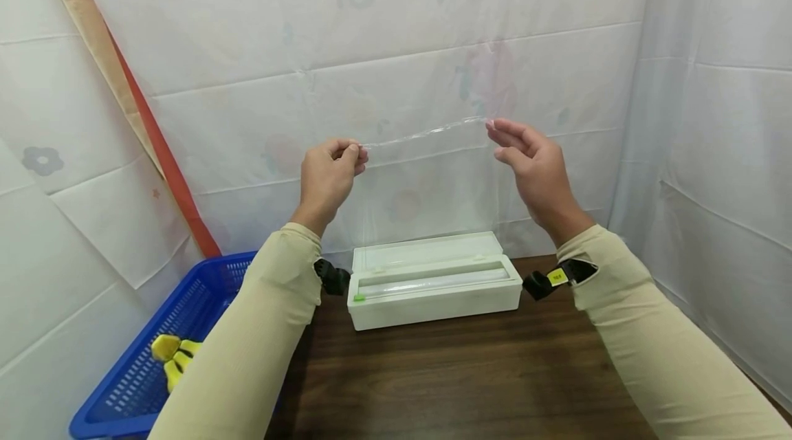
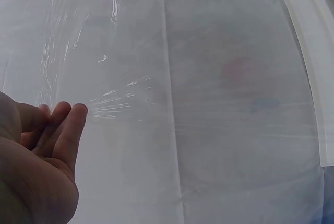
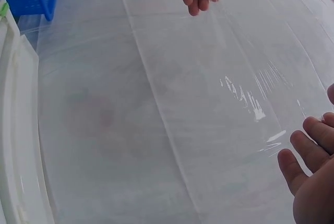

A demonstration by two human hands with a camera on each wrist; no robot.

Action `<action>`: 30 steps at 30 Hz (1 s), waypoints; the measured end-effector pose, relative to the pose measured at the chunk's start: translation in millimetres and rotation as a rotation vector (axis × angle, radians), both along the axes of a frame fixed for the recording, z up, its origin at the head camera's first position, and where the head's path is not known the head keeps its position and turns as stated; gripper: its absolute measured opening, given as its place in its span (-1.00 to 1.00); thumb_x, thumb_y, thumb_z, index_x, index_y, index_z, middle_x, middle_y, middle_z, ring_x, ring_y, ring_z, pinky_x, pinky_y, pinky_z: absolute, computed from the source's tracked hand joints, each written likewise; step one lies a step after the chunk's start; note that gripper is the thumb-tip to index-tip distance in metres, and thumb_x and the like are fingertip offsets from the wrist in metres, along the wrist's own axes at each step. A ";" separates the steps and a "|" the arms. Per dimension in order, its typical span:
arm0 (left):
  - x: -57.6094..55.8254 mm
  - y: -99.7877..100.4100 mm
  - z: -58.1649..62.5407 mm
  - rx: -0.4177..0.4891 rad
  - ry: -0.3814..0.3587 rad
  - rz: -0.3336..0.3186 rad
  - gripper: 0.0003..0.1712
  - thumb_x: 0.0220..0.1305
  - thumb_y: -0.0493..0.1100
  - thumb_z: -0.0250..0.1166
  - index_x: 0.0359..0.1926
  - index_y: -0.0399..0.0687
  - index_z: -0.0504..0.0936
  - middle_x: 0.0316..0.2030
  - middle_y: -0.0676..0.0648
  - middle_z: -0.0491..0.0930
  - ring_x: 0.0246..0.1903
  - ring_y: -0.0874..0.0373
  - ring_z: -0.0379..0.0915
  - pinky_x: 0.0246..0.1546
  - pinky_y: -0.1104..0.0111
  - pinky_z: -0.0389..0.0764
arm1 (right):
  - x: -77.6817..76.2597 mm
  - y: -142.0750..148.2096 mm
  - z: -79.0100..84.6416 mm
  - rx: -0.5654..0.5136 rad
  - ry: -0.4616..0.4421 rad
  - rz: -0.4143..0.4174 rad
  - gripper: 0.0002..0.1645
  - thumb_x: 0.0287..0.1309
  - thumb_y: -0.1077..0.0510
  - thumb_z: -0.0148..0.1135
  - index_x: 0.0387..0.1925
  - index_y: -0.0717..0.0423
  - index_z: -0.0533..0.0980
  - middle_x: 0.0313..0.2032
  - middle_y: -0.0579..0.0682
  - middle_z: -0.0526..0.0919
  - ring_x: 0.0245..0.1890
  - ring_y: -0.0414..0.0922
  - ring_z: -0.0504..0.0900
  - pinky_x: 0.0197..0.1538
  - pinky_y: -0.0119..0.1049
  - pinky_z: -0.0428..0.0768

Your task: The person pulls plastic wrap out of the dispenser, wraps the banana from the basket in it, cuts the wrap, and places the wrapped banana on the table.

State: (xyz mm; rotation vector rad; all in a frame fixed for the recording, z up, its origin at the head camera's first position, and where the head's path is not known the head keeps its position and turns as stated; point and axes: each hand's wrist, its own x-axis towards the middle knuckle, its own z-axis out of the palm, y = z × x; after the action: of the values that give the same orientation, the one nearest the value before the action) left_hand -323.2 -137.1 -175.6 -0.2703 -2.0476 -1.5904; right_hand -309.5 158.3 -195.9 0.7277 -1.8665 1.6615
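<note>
A sheet of clear plastic wrap (image 1: 427, 132) stretches between the two hands above an opened white dispenser box (image 1: 436, 309). My left hand (image 1: 331, 175) pinches one upper corner of the film between thumb and fingers; creases fan out from that grip in the left wrist view. At the other corner, my right hand (image 1: 538, 165) touches the film with its fingertips. Its fingers are fairly straight, and its thumb stands apart from them. Inside the box lies the roll of wrap (image 1: 433, 283), with a green slider (image 1: 359, 298) at the left front. The sheet's lower part is barely visible.
Left of the box, a blue plastic basket (image 1: 126, 350) holds yellow-and-black items (image 1: 176, 357), partly covered by the left forearm. The box stands on a dark wooden table (image 1: 433, 385). White printed cloth (image 1: 402, 48) hangs behind, with a red strip (image 1: 167, 151) at left.
</note>
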 end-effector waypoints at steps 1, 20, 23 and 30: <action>0.0 -0.1 0.7 0.003 0.002 -0.002 -0.74 0.50 -0.23 0.13 -0.01 -0.33 0.65 -0.11 -0.23 0.67 -0.07 0.02 0.66 -0.07 0.42 0.63 | -0.1 0.3 0.5 0.000 0.001 -0.001 -0.50 0.42 0.29 0.04 0.35 0.22 0.40 0.30 0.07 0.50 0.33 -0.11 0.44 0.36 -0.15 0.36; 5.9 -2.4 9.0 -0.084 0.057 0.022 -0.74 0.52 -0.20 0.13 0.00 -0.25 0.66 -0.11 -0.15 0.69 -0.05 0.06 0.66 -0.07 0.47 0.61 | 3.5 -0.2 11.4 -0.048 0.023 0.019 -0.52 0.42 0.31 0.03 0.33 0.22 0.41 0.29 0.07 0.52 0.32 -0.12 0.45 0.36 -0.15 0.35; 7.4 -1.4 11.0 -0.094 0.060 0.034 -0.74 0.52 -0.19 0.12 0.00 -0.23 0.67 -0.11 -0.13 0.69 -0.05 0.08 0.66 -0.07 0.47 0.60 | 5.1 -0.2 13.1 -0.060 0.022 0.024 -0.52 0.42 0.30 0.04 0.33 0.22 0.41 0.29 0.08 0.52 0.32 -0.11 0.45 0.37 -0.16 0.34; 9.3 -0.9 16.7 -0.106 0.087 0.059 -0.75 0.51 -0.18 0.14 -0.04 -0.22 0.68 -0.13 -0.12 0.69 -0.08 0.10 0.66 -0.07 0.47 0.61 | 5.6 0.8 18.4 -0.093 0.028 0.051 -0.54 0.41 0.30 0.06 0.31 0.24 0.43 0.26 0.08 0.55 0.31 -0.07 0.47 0.32 -0.23 0.41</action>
State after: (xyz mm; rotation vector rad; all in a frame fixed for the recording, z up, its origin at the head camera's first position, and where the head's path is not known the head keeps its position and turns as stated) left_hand -313.9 -138.0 -158.9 -0.3094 -2.0573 -1.4130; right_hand -303.9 159.1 -177.6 0.7620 -1.7529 1.7481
